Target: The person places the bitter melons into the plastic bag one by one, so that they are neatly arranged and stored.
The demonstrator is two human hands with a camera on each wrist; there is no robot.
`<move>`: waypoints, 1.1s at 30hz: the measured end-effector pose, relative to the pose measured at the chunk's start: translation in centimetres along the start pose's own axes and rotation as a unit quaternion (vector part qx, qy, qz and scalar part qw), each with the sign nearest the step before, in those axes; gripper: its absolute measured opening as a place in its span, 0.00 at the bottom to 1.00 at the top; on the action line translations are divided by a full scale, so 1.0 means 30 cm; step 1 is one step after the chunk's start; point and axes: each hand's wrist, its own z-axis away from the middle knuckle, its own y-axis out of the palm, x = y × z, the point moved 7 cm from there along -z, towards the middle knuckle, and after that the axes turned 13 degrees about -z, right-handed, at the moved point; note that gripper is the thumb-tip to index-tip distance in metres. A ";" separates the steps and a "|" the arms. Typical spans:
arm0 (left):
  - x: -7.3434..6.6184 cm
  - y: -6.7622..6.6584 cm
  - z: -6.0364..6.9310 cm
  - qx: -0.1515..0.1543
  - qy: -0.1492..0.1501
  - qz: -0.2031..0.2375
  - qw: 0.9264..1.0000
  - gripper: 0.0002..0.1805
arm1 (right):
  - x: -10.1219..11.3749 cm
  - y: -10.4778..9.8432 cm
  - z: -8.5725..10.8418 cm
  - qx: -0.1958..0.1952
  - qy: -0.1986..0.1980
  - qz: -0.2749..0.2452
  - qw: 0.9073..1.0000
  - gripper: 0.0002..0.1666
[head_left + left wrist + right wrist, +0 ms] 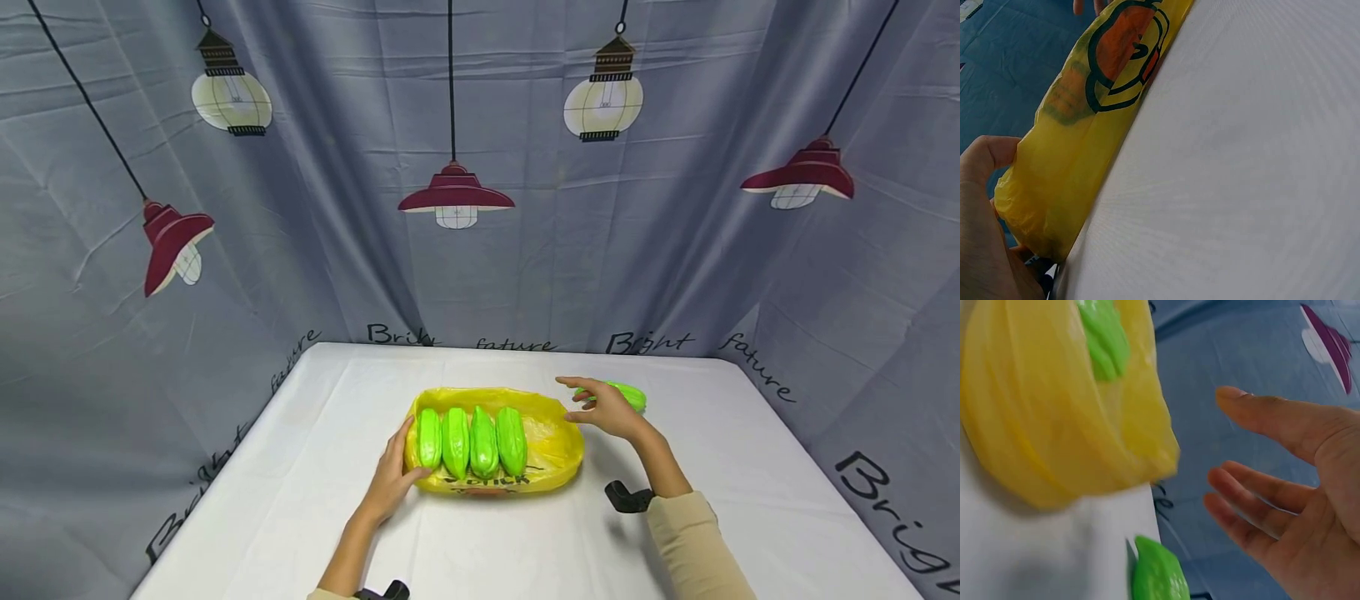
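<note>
A long oval basket or tray covered in a yellow plastic bag [555,425] lies on the table. In its left half, several bright green ridged fruits that look like star fruit [455,442] stand side by side in a row. My left hand [392,475] holds the tray's left end, thumb at the front rim; in the left wrist view the thumb [1004,150] presses the yellow plastic. My right hand [606,408] hovers by the right rim with spread fingers and holds nothing. Partly hidden behind it, another green star fruit [633,395] lies on the table.
A white cloth covers the table [510,550]. Grey-blue curtains [480,283] printed with lamps and lettering surround its back and sides. Dark wrist camera mounts [628,497] sit at both wrists.
</note>
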 end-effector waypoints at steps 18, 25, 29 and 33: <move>-0.039 -0.006 0.013 -0.006 0.010 0.016 1.000 0.46 | -0.162 -0.229 -0.051 -0.012 0.019 0.034 0.999 0.33; 0.005 0.007 -0.003 -0.012 0.016 0.002 1.000 0.47 | -0.233 -0.268 -0.052 0.006 0.036 0.052 0.998 0.29; 0.007 0.004 -0.004 -0.015 0.016 0.001 1.000 0.47 | -0.275 -0.264 -0.045 0.005 0.045 0.028 0.999 0.29; 0.005 0.001 -0.004 -0.013 0.016 0.003 1.000 0.47 | -0.315 -0.261 -0.034 -0.013 0.063 0.026 0.998 0.30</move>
